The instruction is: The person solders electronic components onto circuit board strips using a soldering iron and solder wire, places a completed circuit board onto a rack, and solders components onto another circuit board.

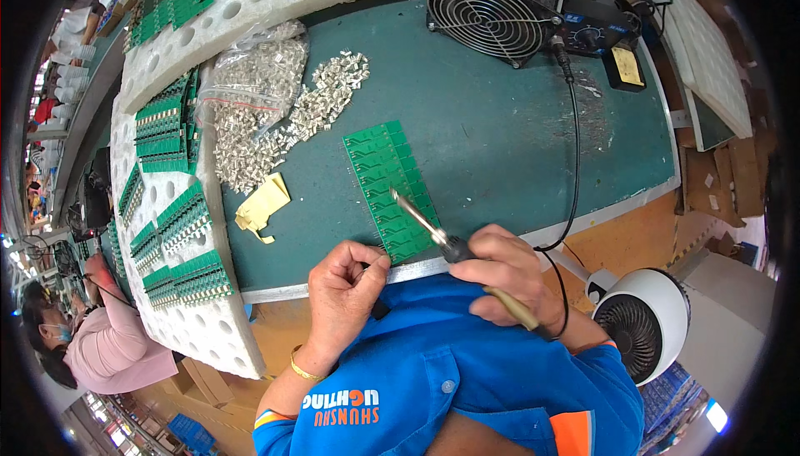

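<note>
A green panel of circuit boards (379,156) lies on the dark green mat (500,139). My right hand (508,277) grips a soldering iron (421,219) by its dark handle, its metal tip over the middle of the panel; a tan tool handle (512,308) also sticks out from that hand. My left hand (348,285) is closed at the panel's near left corner, its fingertips pinched on something too hidden to name. Beyond it lie a scrap of yellow paper (265,202), small silvery components (325,98) and a clear bag (254,64) of similar parts.
Foam trays (196,323) of green boards (183,281) line the left. A black soldering station (592,35), fume fan (487,19) and sponge holder (625,69) stand back right, the iron's cord hanging down. A white fan (642,323) is right. A person in pink (108,339) works at left.
</note>
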`<state>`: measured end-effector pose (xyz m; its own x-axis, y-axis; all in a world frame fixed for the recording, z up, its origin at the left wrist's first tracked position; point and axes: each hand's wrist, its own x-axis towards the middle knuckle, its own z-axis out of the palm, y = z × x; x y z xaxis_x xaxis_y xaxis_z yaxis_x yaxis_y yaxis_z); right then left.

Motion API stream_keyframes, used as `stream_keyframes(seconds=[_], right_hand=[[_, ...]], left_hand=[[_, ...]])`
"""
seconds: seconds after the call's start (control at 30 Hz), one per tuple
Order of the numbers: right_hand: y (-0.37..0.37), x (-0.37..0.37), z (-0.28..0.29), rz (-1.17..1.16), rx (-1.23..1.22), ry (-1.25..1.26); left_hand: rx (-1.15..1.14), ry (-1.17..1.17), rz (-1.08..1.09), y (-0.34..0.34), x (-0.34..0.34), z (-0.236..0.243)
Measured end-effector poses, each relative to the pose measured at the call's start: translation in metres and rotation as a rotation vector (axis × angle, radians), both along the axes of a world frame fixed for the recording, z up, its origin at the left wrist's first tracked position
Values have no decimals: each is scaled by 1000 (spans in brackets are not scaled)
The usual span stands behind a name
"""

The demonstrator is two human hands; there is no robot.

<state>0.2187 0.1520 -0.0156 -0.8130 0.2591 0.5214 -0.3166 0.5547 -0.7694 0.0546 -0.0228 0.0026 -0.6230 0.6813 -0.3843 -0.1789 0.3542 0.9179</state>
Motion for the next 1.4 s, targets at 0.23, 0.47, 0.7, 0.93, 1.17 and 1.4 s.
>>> stream_keyframes(seconds=[0.23, 0.47, 0.7, 0.93, 1.17, 1.4], right_hand=[[-2, 22, -3, 6, -268, 78], [-4, 19, -4, 39, -265, 32], [-2, 17, -2, 67, -252, 30], [-1, 17, 1, 74, -270, -23], [-1, 17, 0, 59, -286, -14], [-3, 15, 1, 37, -292, -23]], left_hand=[[-24, -30, -38, 0, -1, 3], [-37, -26, -37, 0, -1, 3], [-45, -9, -40, 0, -1, 3], [-46, 9, -43, -1, 0, 2], [-45, 65, -2, 1, 3, -2], [-33, 125, 5, 1, 5, -6]])
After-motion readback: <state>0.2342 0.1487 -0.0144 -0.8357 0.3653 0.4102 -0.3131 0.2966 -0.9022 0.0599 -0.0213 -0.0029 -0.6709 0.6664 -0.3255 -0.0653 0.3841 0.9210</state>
